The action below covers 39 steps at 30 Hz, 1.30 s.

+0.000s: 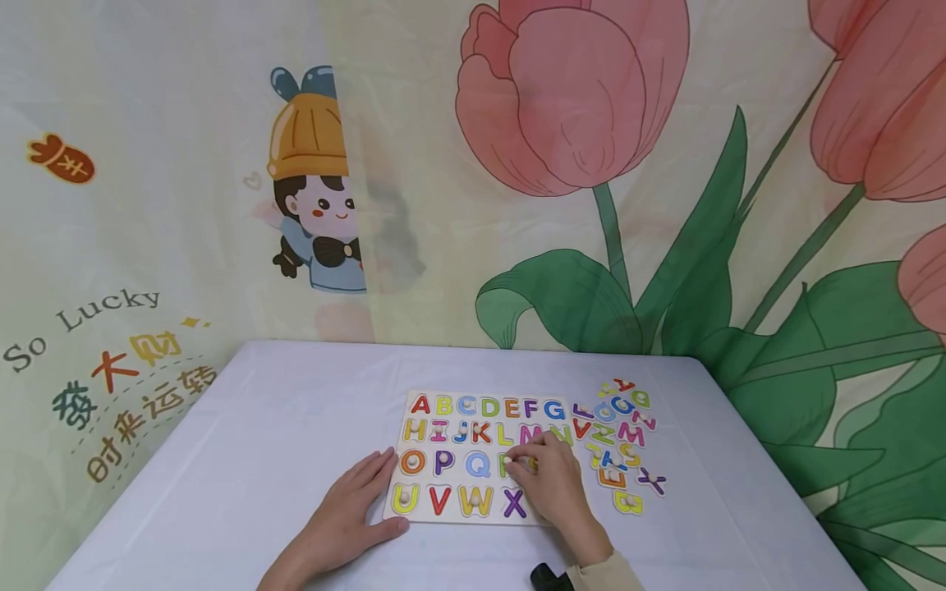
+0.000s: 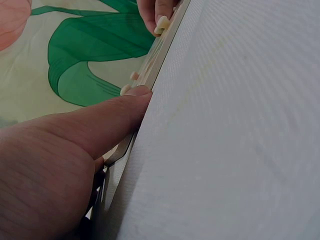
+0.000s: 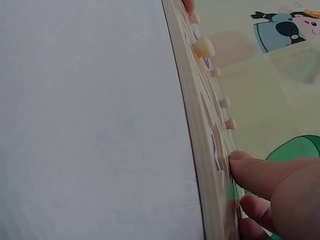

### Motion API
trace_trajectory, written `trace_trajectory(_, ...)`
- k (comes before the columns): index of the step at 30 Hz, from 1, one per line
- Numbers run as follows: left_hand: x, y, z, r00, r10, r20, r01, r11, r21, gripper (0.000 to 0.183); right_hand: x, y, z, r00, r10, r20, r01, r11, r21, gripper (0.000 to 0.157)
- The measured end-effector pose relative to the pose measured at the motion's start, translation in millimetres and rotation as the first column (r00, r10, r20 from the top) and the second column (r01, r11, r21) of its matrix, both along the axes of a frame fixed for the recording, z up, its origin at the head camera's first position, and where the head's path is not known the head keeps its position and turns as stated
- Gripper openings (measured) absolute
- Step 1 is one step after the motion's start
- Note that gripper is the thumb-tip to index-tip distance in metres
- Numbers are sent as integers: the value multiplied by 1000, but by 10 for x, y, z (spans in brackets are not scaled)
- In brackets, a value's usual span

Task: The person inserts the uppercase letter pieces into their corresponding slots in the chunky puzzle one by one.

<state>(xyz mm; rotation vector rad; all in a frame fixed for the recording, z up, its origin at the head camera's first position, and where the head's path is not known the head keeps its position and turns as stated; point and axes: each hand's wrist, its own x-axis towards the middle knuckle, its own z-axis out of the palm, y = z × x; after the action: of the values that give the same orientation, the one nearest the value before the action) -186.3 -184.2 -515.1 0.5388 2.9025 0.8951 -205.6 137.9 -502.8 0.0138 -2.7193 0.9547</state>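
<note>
A wooden alphabet puzzle board (image 1: 458, 517) lies on the table, its letters in rows. Some spots hold knobbed letter pieces, such as the yellow U (image 1: 404, 498) and the orange O (image 1: 412, 462). My left hand (image 1: 347, 513) rests against the board's left edge, fingers extended, its thumb (image 2: 120, 112) at the near corner. Over the third row, my right hand (image 1: 553, 478) pinches at the green letter R (image 1: 503, 465) with thumb and forefinger; the hand covers part of the letter. In the right wrist view, the thumb (image 3: 260, 175) is down at the board's surface.
Loose letter pieces lie in a cluster right of the board, among them a purple X (image 1: 652, 481), a yellow B (image 1: 628, 502) and a pink M (image 1: 631, 435). A white cloth covers the table (image 1: 296, 410). Behind it hangs a printed curtain (image 1: 414, 164).
</note>
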Motion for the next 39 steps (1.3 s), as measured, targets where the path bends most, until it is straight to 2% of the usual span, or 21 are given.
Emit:
trace_trajectory(4, 0, -4, 11, 1000, -7, -7, 7, 1000, -2, 100, 13, 37, 42, 999, 37, 23, -37, 999, 4, 13)
trace_trajectory(8, 5, 0, 19, 1000, -4, 1, 4, 1000, 4, 100, 21, 117, 117, 990, 116, 74, -115, 993, -24, 14)
trace_trajectory(16, 13, 6, 15, 1000, 16, 20, -17, 1000, 17, 99, -8, 277, 217, 953, 264, 149, -259, 964, -53, 22)
trace_trajectory(22, 19, 6, 21, 1000, 4, 7, -4, 1000, 26, 100, -5, 389, 276, 921, 332, 204, -325, 943, -67, 29)
trace_trajectory(25, 18, 5, 17, 1000, -1, 4, 1, 1000, 28, 100, -20, 480, 315, 885, 398, 242, -384, 917, -106, 35)
trace_trajectory(29, 15, 0, -2, 1000, 6, -2, -6, 1000, 27, 99, -121, 666, 383, 799, 524, 293, -485, 851, -201, 43)
trace_trajectory(31, 14, 2, -15, 1000, 9, -2, -9, 1000, 27, 99, -204, 785, 417, 771, 561, 301, -512, 827, -232, 42)
trace_trajectory(32, 17, 3, -16, 1000, 9, -1, -9, 1000, 28, 99, -251, 847, 434, 770, 563, 299, -515, 826, -230, 41)
trace_trajectory(34, 18, 8, -15, 1000, 9, 2, -9, 999, 32, 98, -347, 988, 471, 789, 552, 268, -513, 833, -207, 35)
trace_trajectory(37, 20, 15, 2, 1000, 6, 6, -6, 999, 34, 98, -495, 1212, 515, 844, 502, 188, -487, 865, -123, 28)
trace_trajectory(39, 24, 15, 19, 1000, 6, 6, -6, 999, 34, 99, -601, 1354, 530, 872, 470, 136, -468, 882, -46, 25)
